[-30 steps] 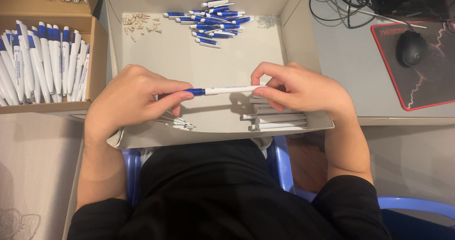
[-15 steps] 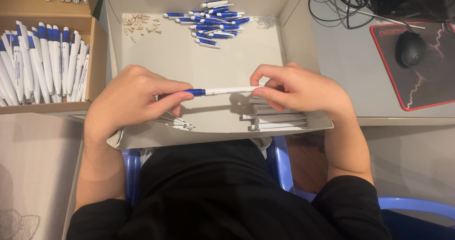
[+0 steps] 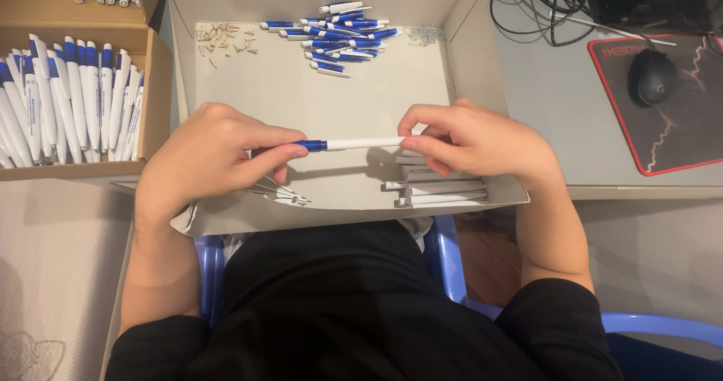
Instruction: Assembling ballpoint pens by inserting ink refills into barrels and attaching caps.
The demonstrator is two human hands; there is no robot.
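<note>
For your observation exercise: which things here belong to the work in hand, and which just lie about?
In use: pen held by left hand and right hand; white barrels; blue pen parts; finished pens; cardboard tray.
Lying about: mouse; mouse mat; cables.

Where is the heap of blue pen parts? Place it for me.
In the head view, the heap of blue pen parts lies at the far end of the open cardboard box, between small tan bits and metal springs.

White-and-blue pen (image 3: 352, 144) — black mouse pad (image 3: 670, 110), red-edged, red lightning pattern.
</note>
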